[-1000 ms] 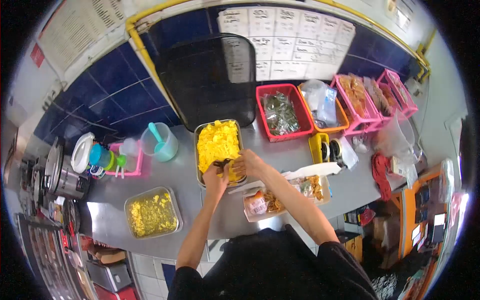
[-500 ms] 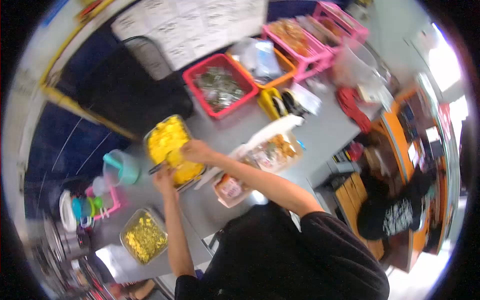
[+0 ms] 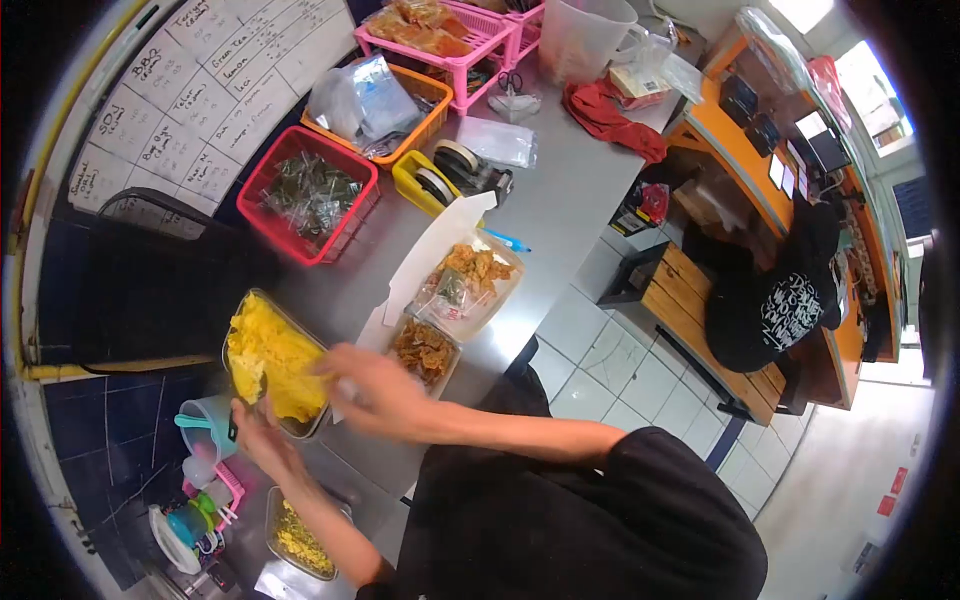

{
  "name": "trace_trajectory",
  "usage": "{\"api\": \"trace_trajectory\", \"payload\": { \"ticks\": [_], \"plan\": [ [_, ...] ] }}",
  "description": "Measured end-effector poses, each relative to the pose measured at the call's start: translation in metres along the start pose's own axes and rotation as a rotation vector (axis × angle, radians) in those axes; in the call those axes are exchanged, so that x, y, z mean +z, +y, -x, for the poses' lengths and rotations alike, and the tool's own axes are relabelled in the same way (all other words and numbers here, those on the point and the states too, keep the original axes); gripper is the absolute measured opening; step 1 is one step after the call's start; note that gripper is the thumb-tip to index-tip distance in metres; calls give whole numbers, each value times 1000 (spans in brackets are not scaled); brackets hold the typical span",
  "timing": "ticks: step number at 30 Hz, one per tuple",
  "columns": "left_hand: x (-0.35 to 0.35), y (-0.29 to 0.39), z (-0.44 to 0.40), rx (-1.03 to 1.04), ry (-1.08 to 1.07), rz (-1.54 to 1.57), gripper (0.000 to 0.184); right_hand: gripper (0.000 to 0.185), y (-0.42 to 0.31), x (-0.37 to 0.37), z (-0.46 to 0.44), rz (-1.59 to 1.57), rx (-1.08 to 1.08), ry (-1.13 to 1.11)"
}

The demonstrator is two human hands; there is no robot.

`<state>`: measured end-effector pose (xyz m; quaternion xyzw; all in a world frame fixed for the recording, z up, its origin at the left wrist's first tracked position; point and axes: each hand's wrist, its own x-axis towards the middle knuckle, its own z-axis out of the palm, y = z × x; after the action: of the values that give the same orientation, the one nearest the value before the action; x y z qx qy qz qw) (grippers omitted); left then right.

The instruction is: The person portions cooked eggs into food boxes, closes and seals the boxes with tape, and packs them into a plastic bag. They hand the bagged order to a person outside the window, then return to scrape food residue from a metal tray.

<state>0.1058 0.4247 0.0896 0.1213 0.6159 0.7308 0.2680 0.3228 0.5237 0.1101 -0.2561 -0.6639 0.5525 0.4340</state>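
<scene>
A metal tray (image 3: 312,425) of yellow, egg-like food stands at the left. My left hand (image 3: 262,440) is closed on a dark-handled utensil (image 3: 233,428) at the tray's near left edge, with its metal end over the food. Blurred by motion, my right hand (image 3: 380,395) hovers between the tray's right side and the paper food box, fingers loosely apart and nothing visible in them. Fried pieces (image 3: 425,350) fill the box's near part; more fried food (image 3: 475,270) and small clear packets lie in its far part. A second container (image 3: 300,540) with yellow bits sits below my left forearm.
Red basket (image 3: 345,235) of packets, orange basket (image 3: 430,110), yellow tape holder (image 3: 415,185), red cloth (image 3: 610,125) and clear jug (image 3: 585,40) stand on the counter. A person in black (image 3: 770,300) is at the right by a wooden bench (image 3: 690,310).
The view has turned right, so the counter appears rotated and shifted left. My right hand has left the yellow food and moved toward the box. My left hand still holds the utensil.
</scene>
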Motion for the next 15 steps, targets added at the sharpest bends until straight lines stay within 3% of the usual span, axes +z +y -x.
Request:
{"api": "trace_trajectory", "payload": {
  "ticks": [3,5,9,12,14,15],
  "plan": [
    [48,-6,32,-44,38,119,39,16,14,-65,36,61,164,161],
    [86,-17,60,-77,30,171,38,14,28,-105,54,77,416,353],
    [158,-50,106,-336,-153,141,38,18,70,-169,74,121,529,644],
    [192,-124,120,-69,-217,-70,29,18,106,-197,71,134,518,711],
    [217,-147,128,206,-375,-370,24,18,121,-208,66,135,517,734],
    [225,-168,122,521,-468,-501,20,18,127,-209,62,184,494,704]
  ]
}}
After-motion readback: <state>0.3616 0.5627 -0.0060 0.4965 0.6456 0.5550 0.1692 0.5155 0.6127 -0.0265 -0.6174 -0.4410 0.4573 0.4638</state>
